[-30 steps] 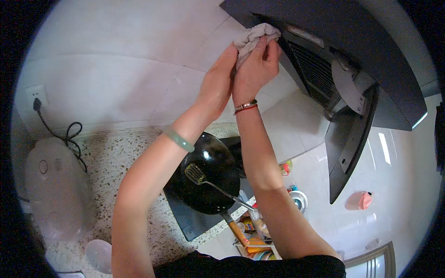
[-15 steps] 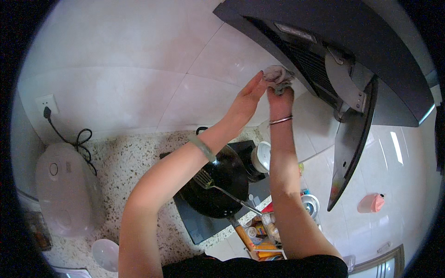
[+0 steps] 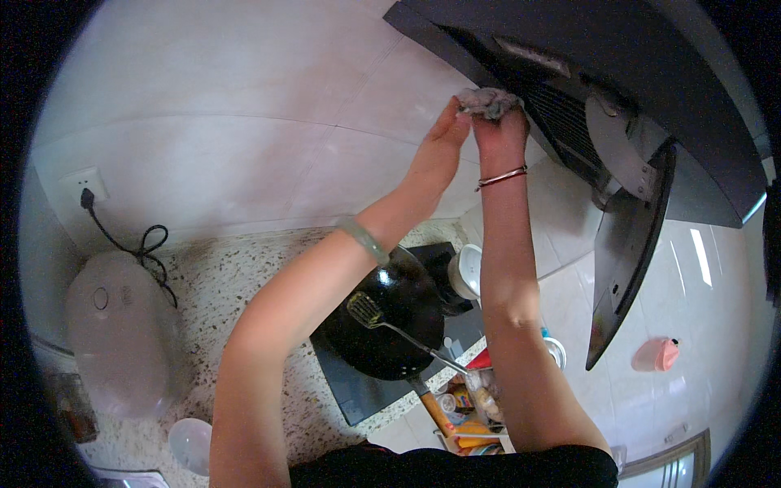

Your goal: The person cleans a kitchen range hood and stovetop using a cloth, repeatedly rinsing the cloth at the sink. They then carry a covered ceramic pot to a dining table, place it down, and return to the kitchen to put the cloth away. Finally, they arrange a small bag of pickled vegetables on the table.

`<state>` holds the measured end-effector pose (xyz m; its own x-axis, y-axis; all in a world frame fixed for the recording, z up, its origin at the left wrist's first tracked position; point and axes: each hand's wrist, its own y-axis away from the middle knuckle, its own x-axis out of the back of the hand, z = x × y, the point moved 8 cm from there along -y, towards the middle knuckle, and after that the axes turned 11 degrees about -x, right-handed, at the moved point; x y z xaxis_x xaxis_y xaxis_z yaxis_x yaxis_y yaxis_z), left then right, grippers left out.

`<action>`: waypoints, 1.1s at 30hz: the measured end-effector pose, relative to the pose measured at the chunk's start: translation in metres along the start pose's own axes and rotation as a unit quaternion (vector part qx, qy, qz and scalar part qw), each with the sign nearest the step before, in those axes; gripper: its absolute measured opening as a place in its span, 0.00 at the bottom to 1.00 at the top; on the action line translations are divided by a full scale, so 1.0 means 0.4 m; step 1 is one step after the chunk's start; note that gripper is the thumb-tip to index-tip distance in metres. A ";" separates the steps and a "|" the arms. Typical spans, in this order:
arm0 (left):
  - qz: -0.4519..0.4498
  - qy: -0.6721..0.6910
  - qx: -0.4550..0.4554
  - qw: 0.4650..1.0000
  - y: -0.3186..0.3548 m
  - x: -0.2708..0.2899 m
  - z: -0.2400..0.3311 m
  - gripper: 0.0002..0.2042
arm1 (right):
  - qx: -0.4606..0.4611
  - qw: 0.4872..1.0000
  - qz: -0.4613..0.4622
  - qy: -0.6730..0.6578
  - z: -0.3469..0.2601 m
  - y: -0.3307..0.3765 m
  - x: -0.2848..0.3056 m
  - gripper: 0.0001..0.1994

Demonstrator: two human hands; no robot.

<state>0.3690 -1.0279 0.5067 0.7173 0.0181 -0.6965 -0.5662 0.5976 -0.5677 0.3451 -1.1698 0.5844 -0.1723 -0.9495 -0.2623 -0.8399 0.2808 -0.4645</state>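
Note:
Both arms reach up to the dark range hood (image 3: 651,73) at the upper right. My right hand (image 3: 498,126) grips a bunched grey cloth (image 3: 486,101) and presses it against the hood's lower left edge. My left hand (image 3: 437,153) is raised beside it, its fingertips touching the cloth from the left. A thin bracelet sits on my right wrist and a pale green bangle on my left forearm. Below the arms a black wok (image 3: 390,325) with a slotted spatula (image 3: 374,315) in it rests on a dark cooktop (image 3: 362,394).
A white rice cooker (image 3: 114,325) stands on the speckled counter at the left, its black cord running to a wall socket (image 3: 81,187). A white cup (image 3: 465,272) sits by the wok. A hinged hood panel (image 3: 626,260) hangs down at the right. Bottles and jars crowd below the counter's edge.
The hands and cloth have moved along the hood's lower edge, and my view has turned, so the hood now sits further to the right. The cloth is bunched tighter.

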 end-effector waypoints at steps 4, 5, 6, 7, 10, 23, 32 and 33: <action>0.029 -0.037 -0.023 0.999 0.011 0.094 0.055 0.29 | -0.008 0.962 0.273 -0.007 0.118 -0.035 -0.138 0.05; 0.039 -0.022 -0.028 0.999 0.020 0.095 0.077 0.29 | -0.005 0.960 0.280 -0.015 0.131 -0.034 -0.165 0.05; 0.048 -0.008 -0.033 0.998 0.029 0.097 0.098 0.29 | -0.003 0.958 0.286 -0.022 0.142 -0.031 -0.191 0.04; 0.051 -0.001 -0.041 0.998 0.036 0.110 0.128 0.30 | -0.002 0.958 0.284 -0.035 0.159 -0.042 -0.234 0.04; 0.058 0.025 -0.071 0.995 0.053 0.140 0.200 0.31 | -0.021 0.963 0.268 0.003 0.185 -0.026 -0.362 0.07; 0.133 0.060 -0.050 0.988 0.245 0.113 0.234 0.26 | -0.187 0.975 0.115 -0.020 0.229 0.268 -0.413 0.15; 0.179 -0.016 -0.026 0.983 0.389 -0.076 0.009 0.23 | -0.213 0.967 0.124 -0.059 0.112 0.524 -0.179 0.12; 0.187 -0.023 -0.020 0.982 0.407 -0.105 -0.034 0.24 | -0.213 0.963 0.162 -0.041 0.084 0.577 -0.134 0.10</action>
<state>0.2410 -0.9423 0.4377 0.4728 0.2670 -0.8398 -0.8085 0.5103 -0.2930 0.1776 -1.0495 0.4627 -0.4343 -0.8029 -0.4083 -0.8868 0.4605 0.0379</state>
